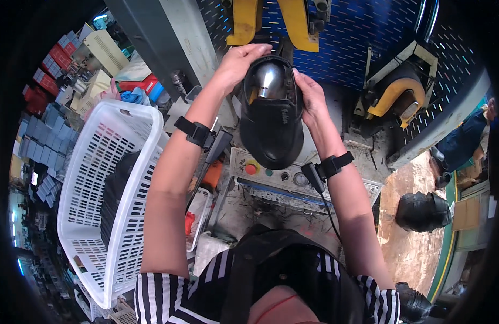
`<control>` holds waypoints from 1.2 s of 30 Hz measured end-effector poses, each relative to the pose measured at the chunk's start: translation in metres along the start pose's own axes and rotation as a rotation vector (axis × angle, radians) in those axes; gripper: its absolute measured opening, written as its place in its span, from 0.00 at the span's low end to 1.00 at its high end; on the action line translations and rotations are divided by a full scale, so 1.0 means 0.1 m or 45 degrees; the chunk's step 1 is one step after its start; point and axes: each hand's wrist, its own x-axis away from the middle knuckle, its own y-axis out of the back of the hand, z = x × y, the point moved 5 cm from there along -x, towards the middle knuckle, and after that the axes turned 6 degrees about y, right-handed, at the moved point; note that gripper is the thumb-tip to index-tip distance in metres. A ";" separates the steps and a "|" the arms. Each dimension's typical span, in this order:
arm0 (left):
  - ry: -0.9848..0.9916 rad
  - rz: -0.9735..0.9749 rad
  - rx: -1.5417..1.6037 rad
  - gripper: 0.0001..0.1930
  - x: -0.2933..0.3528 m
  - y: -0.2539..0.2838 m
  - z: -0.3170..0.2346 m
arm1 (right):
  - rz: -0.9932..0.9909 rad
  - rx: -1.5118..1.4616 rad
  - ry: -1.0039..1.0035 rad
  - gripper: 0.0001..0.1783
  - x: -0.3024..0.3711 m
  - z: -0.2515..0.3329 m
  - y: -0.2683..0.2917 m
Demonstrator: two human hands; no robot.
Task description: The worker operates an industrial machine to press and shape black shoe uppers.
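A black shoe [272, 135] is held between my two hands, toe toward me, at the front of a machine. Its opening faces up, and a shiny rounded metal form [271, 76] shows inside it. My left hand [239, 63] grips the shoe's left side near the heel, its fingers reaching over the back rim. My right hand [311, 96] closes on the right side, thumb along the rim and the other fingers mostly hidden. Yellow machine arms [297, 24] stand just beyond the heel.
Below the shoe is a control panel [284, 176] with a red button [251, 169] and a gauge. A white plastic basket [152, 127] holding dark items stands left. Another yellow clamp unit [398, 97] sits right. Black shoes [423, 211] lie farther right, where another person [459, 141] is partly visible.
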 end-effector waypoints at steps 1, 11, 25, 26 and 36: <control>0.000 0.002 0.009 0.16 0.00 0.02 0.01 | -0.018 -0.027 -0.015 0.09 0.02 -0.03 0.01; -0.629 0.011 -0.495 0.14 0.10 -0.04 -0.08 | -0.245 -0.026 -0.255 0.29 0.85 -0.93 0.74; -0.934 -0.205 -0.462 0.17 0.52 0.07 0.05 | -1.048 0.817 0.563 0.19 0.03 -1.51 1.24; -0.911 -0.234 -0.415 0.14 0.57 0.08 0.12 | -0.858 1.011 0.577 0.19 -0.07 -1.41 1.37; -0.041 -0.350 0.055 0.12 1.89 0.53 1.52 | -0.734 1.834 1.025 0.18 0.05 -1.85 1.55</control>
